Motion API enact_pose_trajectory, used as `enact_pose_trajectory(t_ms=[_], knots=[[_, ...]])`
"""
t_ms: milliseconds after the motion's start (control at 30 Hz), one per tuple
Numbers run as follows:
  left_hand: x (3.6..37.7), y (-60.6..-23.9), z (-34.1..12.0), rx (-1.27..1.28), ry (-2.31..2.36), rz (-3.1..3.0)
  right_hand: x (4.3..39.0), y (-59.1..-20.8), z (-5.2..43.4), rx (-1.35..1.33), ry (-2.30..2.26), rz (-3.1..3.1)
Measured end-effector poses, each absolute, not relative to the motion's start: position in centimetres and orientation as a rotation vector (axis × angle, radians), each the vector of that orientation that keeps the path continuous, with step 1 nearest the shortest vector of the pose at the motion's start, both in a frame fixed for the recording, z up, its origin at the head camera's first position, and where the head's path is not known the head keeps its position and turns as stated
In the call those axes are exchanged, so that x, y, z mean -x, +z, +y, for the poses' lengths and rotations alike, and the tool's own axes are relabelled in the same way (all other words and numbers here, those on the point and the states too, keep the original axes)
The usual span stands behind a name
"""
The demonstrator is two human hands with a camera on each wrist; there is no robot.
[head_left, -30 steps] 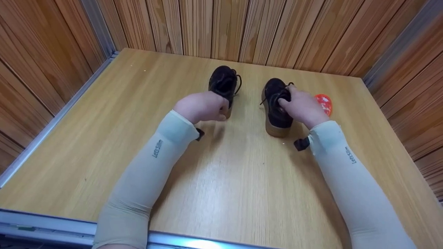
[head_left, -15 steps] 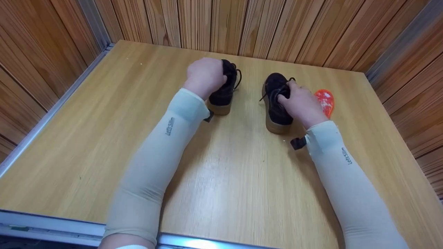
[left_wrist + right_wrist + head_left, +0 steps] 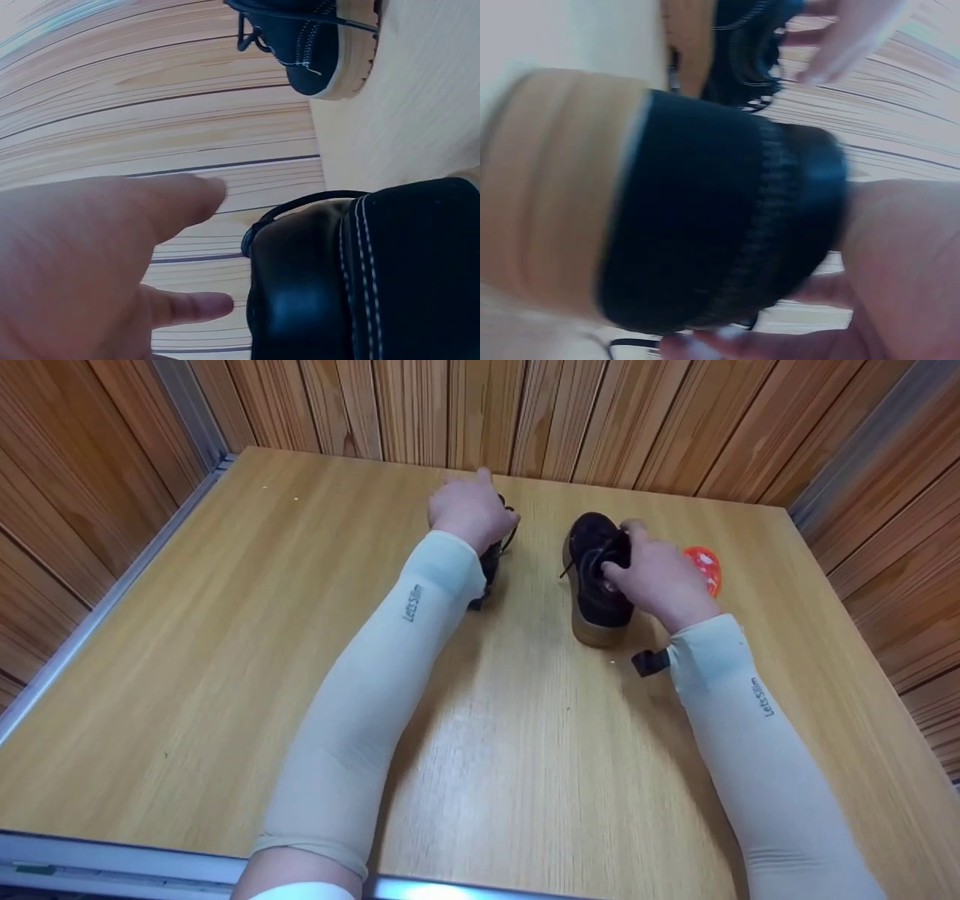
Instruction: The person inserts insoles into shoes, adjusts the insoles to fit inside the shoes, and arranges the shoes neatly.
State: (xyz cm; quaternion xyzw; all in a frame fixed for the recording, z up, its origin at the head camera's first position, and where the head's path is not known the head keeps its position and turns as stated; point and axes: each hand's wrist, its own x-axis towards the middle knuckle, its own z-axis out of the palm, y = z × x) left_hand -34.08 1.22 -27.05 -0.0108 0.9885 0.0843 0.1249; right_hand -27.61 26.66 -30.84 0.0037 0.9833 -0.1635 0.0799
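left hand sits over the far end of the left shoe, fingers straight and loose, one finger pointing toward the far wall. the left wrist view shows the fingers stretched out just beside the shoe's black upper, not curled round it. whether the palm touches the shoe can't be told.

right hand grips the right shoe, fingers curled over its laced top and thumb on the near side. the right wrist view is blurred, but the black upper and tan sole fill it, with fingers wrapped under the edge.

both shoes are black with tan soles and stand on the wooden table in its far middle part, toes pointing to the far wall, a clear gap between them. the left shoe is mostly hidden behind the left forearm. the right shoe's heel faces near, and a lace hangs off its left side.

an orange-red object lies on the table just right of the right hand, partly hidden by it. both arms wear pale sleeves with small print. wood-panel walls close the table in on the far, left and right sides.
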Motion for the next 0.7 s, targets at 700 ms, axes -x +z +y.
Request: enact_pose_trajectory(t_ms=[700], knots=[[35.3,-28.8,1.9,0.031,0.159,2.707,24.5,-27.7,28.2,0.097,-0.276,2.899]])
